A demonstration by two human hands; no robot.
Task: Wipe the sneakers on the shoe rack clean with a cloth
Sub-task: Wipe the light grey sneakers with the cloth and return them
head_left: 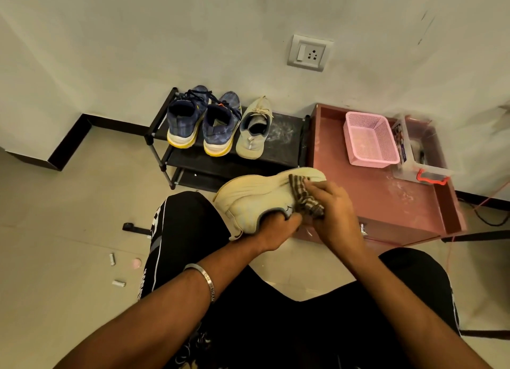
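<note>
cloth (305, 199) bunched, left hand (276, 229) fingertips hidden

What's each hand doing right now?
Left hand: grips the beige sneaker at its collar.
Right hand: holds the striped cloth against the sneaker.

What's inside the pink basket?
Nothing shows inside the pink basket, only its mesh bottom. Its near wall hides the front inner edge.

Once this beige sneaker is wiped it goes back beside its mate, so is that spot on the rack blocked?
Nothing visible blocks it. The top shelf right of the beige sneaker on the rack is bare, only dusty; the held sneaker hangs just in front.
</note>
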